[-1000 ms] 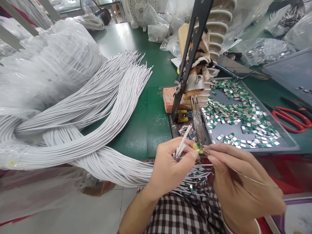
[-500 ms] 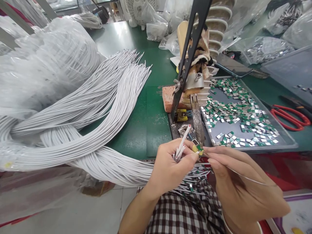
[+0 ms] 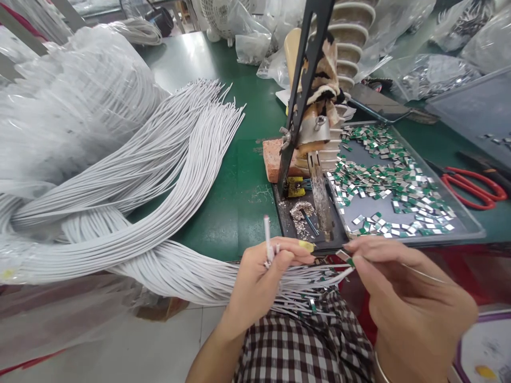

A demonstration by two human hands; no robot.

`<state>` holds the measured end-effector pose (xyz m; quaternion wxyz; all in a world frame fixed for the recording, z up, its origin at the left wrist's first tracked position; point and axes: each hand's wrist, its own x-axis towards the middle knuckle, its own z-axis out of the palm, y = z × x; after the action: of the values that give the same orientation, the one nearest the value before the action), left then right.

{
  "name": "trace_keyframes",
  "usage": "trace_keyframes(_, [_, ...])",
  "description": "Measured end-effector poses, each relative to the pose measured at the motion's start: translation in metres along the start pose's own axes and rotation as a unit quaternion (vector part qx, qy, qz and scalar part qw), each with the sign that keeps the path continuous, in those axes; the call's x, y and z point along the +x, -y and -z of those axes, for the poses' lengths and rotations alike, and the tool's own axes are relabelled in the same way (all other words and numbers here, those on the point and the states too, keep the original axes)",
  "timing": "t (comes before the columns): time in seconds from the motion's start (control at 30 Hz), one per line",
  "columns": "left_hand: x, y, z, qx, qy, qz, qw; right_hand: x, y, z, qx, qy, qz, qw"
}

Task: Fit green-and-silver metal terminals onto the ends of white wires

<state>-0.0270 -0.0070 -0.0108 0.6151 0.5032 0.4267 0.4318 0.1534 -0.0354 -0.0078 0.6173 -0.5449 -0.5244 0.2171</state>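
My left hand (image 3: 253, 290) is closed around several white cables (image 3: 267, 239), their cut ends poking up above the fist; a yellow wrap covers one fingertip. Between the thumb and fingers of my right hand (image 3: 415, 303) is a small green circuit board (image 3: 345, 257) with a silver metal end, and a white cable reaches up to it. A thin wire (image 3: 425, 273), like solder, runs across the same hand. Just beyond both hands, the soldering iron (image 3: 319, 197) points down from its black bracket (image 3: 305, 90). Cables with boards on their ends lie over my lap.
A clear tray (image 3: 471, 232) of loose circuit boards stands on the right, with red-handled scissors (image 3: 475, 189) beyond it. Big bundles of white cable (image 3: 199, 175) cover the left. A brick (image 3: 273, 159) sits by the bracket, and a ribbed hose (image 3: 353, 32) rises behind.
My hands have moved apart and away from the iron's tip. The board, formerly at the tip between both hands, is now in my right hand; my left hand has shifted left with its cables.
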Motion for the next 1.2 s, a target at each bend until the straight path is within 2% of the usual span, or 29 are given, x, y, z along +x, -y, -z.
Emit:
trace_keyframes(0.07, [-0.005,0.001,0.004,0.036,0.011,0.006,0.999,0.002,0.002,0.005,0.008,0.021,-0.001,1.000])
trace_keyframes(0.1, [-0.007,0.001,0.004,0.069,0.031,0.003,0.997,0.003,0.004,0.006,-0.005,0.050,0.006,0.999])
trace_keyframes(0.2, [-0.011,-0.002,0.001,0.167,0.104,-0.022,0.980,0.006,0.012,0.002,-0.097,0.162,0.084,0.978])
trace_keyframes(0.27, [-0.013,-0.003,-0.002,0.209,0.126,-0.031,0.969,0.007,0.016,-0.003,-0.128,0.209,0.129,0.961])
trace_keyframes(0.33, [-0.014,-0.002,-0.005,0.211,0.107,-0.038,0.971,0.006,0.017,-0.006,-0.120,0.214,0.130,0.961])
trace_keyframes(0.47, [-0.013,0.001,-0.007,0.141,0.025,-0.088,0.986,0.003,0.016,-0.005,-0.107,0.178,0.086,0.974])
trace_keyframes(0.6, [-0.009,0.003,-0.010,0.115,-0.010,-0.124,0.986,0.005,0.014,-0.002,-0.073,0.216,0.066,0.972])
trace_keyframes(0.73, [-0.005,0.004,-0.012,0.097,-0.011,-0.136,0.986,0.007,0.017,-0.003,-0.038,0.237,0.025,0.970])
trace_keyframes(0.83, [-0.004,0.006,-0.010,0.086,0.017,-0.142,0.986,0.012,0.018,-0.001,-0.039,0.287,-0.031,0.957])
trace_keyframes(0.9, [-0.004,0.008,-0.008,0.066,0.023,-0.143,0.987,0.019,0.013,0.003,-0.064,0.309,-0.037,0.948])
trace_keyframes(0.93, [-0.004,0.010,-0.006,0.054,0.020,-0.138,0.989,0.024,0.008,0.007,-0.101,0.296,-0.021,0.949])
trace_keyframes(1.0, [-0.003,0.013,-0.004,0.029,0.011,-0.123,0.992,0.034,-0.007,0.016,-0.255,0.209,0.037,0.944])
trace_keyframes(1.03, [-0.003,0.014,-0.003,0.018,0.011,-0.116,0.993,0.040,-0.016,0.021,-0.360,0.148,0.063,0.919])
trace_keyframes(1.07, [-0.003,0.015,-0.002,0.010,0.012,-0.109,0.994,0.046,-0.025,0.026,-0.464,0.108,0.070,0.877])
trace_keyframes(1.13, [-0.002,0.016,-0.002,0.002,0.015,-0.099,0.995,0.056,-0.041,0.034,-0.524,0.105,0.081,0.842])
trace_keyframes(1.2, [-0.001,0.016,-0.004,-0.001,0.017,-0.091,0.996,0.063,-0.051,0.038,-0.529,0.135,0.104,0.831])
